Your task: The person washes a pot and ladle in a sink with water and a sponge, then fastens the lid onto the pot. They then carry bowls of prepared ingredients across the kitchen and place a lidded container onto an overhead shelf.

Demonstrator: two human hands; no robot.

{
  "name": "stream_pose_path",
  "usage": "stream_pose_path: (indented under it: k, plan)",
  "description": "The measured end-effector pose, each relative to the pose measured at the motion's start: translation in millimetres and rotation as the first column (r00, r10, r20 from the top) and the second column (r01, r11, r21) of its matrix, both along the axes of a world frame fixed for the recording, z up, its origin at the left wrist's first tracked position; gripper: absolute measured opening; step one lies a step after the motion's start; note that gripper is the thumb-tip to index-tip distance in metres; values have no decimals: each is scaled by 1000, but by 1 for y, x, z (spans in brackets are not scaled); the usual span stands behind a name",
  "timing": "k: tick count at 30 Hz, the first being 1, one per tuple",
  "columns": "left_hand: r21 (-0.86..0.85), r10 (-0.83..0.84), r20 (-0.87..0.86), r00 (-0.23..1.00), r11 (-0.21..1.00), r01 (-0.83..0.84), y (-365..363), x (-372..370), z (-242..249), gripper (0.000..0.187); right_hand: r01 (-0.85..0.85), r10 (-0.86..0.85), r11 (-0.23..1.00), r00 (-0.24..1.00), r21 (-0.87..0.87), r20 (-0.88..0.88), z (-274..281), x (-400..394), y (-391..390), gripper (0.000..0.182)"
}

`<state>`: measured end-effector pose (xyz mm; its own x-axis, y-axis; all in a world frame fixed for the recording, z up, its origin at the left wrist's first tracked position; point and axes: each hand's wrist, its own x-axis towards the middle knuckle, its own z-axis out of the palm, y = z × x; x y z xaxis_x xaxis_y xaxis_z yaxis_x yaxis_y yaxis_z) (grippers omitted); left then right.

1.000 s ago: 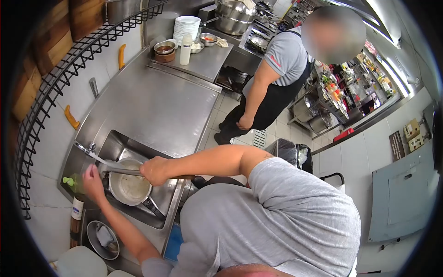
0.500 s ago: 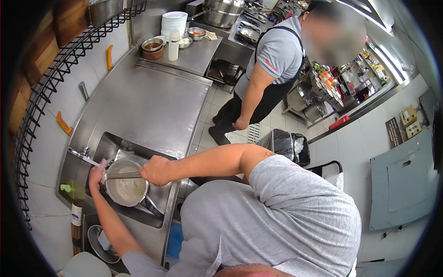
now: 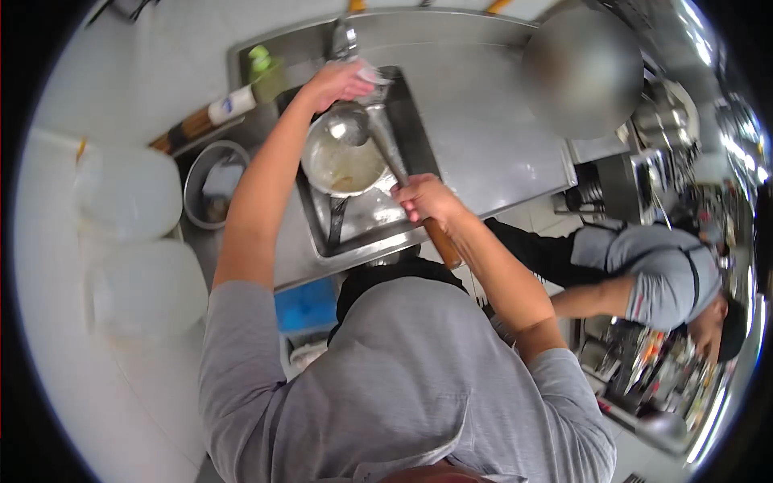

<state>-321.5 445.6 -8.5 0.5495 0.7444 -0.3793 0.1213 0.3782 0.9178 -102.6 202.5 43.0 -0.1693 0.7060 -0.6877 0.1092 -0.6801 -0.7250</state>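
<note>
A round metal pot (image 3: 342, 157) with cloudy liquid in it sits in the steel sink (image 3: 415, 133). My right hand (image 3: 427, 200) is wrapped round the long handle of a ladle (image 3: 352, 125), whose shiny bowl hangs over the pot's upper edge. Beyond the pot, my left hand (image 3: 336, 84) is at the faucet (image 3: 345, 40), by something whitish and clear, perhaps running water or a sponge. The fingers of that hand are bent and blurred, so what they hold cannot be made out.
A green-topped bottle (image 3: 264, 74) stands left of the faucet. Further left are a metal bowl (image 3: 216, 183) and white plastic containers (image 3: 145, 282). The steel counter (image 3: 491, 121) extends right of the sink. A co-worker (image 3: 668, 274) in grey is at the right.
The view has swung round, shifting the sink towards the top middle. The ladle's bowl now shows above the pot, and its handle slants down to my right hand. The co-worker is bent forward.
</note>
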Motion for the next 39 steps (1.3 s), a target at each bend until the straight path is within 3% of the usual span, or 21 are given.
stream_pose_path:
  k: [4,6,7,9,10,11,13,14,16,18,19,20,21,22,25,29,31,34,36,37,39]
  plan:
    - [502,309,-334,890,858,-109,-26,-55,-28,56,-44,34,997,989,-63,-146,-4,13,6,12]
    - [392,661,-253,707,738,-550,-70,-64,-76,65,-163,151,982,982,100,118,0,19,-1,13]
    - [234,523,-371,767,852,-468,-108,-62,-56,71,-210,152,956,951,202,269,-2,28,1,14]
    - [299,447,-608,656,895,-332,-172,-40,-112,77,-328,88,875,832,357,548,-6,51,-20,16]
    - [156,327,-559,762,944,-291,-197,-33,-161,66,-249,39,904,857,348,513,-5,64,-21,17]
    - [283,368,-630,684,929,-239,-232,-16,-163,65,-170,-9,928,878,330,478,-4,78,-22,17]
    - [-134,27,-729,684,974,-181,-253,-11,-247,62,-48,-94,945,907,323,411,-8,112,-19,16]
    - [-211,93,-694,714,922,-325,-264,-8,-278,51,-3,-133,941,916,338,378,-19,132,-15,15]
    - [-587,80,-409,909,740,-330,-261,-8,-243,37,87,-196,933,937,349,290,-40,168,-8,13]
    - [-686,373,-144,917,630,-364,-250,7,-192,31,186,-262,918,948,351,181,-64,203,4,10]
    - [-692,443,87,892,671,-266,-242,13,-170,32,183,-262,912,948,368,178,-72,218,8,10]
    - [-765,626,367,689,624,-160,-236,17,-156,42,186,-270,908,944,375,187,-83,233,16,10]
    - [-868,730,410,547,497,-14,-223,19,-144,41,195,-283,905,939,379,194,-96,248,23,11]
    - [-914,827,404,391,374,154,-209,19,-137,39,204,-296,900,934,384,199,-108,261,26,12]
    - [-884,712,371,596,467,-8,-176,27,-127,33,-16,-262,888,804,460,534,-126,287,44,20]
    - [-669,453,-48,890,647,-365,-193,39,-90,17,-334,-340,799,434,499,834,-151,314,62,39]
    - [-473,314,-298,902,772,-425,-207,41,-61,19,-445,-436,751,221,488,872,-146,307,64,51]
    - [-205,127,-647,752,921,-332,-218,41,-37,21,-389,-568,541,485,746,665,-116,267,84,45]
    - [-153,18,-790,613,962,-226,-221,49,-4,19,-269,-345,495,812,826,471,-117,210,108,38]
    - [-189,-111,-871,479,975,-118,-223,49,0,18,-253,-244,454,887,854,393,-111,172,121,33]
    - [44,-9,-950,312,986,162,-247,35,-27,22,-60,-22,548,996,835,85,-104,99,149,30]
